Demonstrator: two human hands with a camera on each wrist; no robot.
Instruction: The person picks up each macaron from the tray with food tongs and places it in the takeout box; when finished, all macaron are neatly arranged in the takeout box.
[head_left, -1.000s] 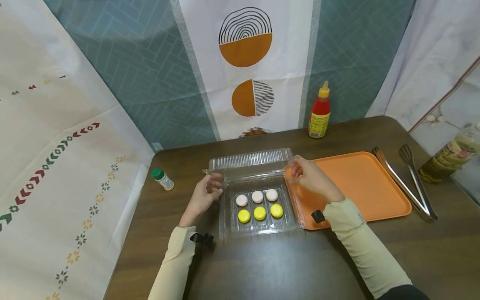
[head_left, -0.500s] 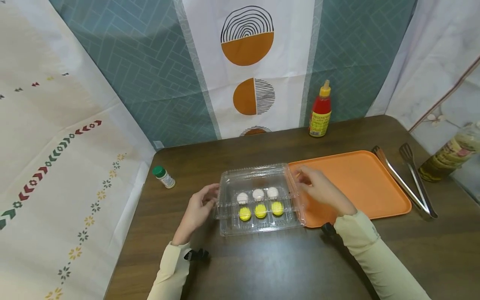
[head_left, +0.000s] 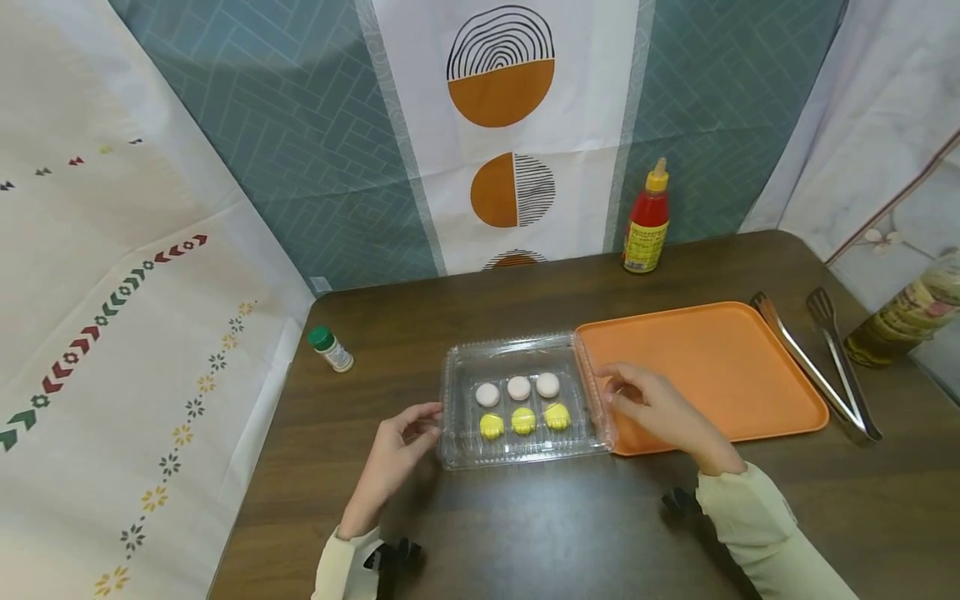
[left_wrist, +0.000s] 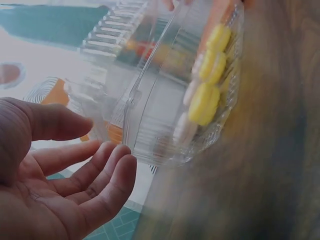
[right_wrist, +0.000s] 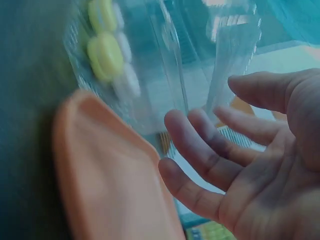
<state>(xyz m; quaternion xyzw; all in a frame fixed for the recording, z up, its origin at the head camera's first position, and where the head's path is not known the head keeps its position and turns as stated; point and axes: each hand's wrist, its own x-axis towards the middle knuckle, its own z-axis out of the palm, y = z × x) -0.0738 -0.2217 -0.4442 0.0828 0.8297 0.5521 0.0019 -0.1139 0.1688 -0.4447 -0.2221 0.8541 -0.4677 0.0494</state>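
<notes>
A clear hinged plastic container (head_left: 463,362) lies on the table before me, its lid down over the base in the head view. Inside are a row of white macarons (head_left: 518,387) and a nearer row of yellow macarons (head_left: 523,421). My left hand (head_left: 405,437) is at the container's left side, fingers loosely bent with the fingertips at the clear edge. On the opposite side, my right hand (head_left: 652,408) hovers over the tray's left part, fingertips close to the container wall. Both wrist views show thumb and fingers apart; contact on the right is unclear.
An orange tray (head_left: 697,367) adjoins the container on the right. Metal tongs (head_left: 843,367) lie beyond it, near an oil bottle (head_left: 903,321). A red sauce bottle (head_left: 647,221) stands at the back. A small green-capped bottle (head_left: 331,348) lies at left.
The lid, first standing open at the back, has swung forward and down over the macarons. Both hands have come nearer the body and loosened from the lid.
</notes>
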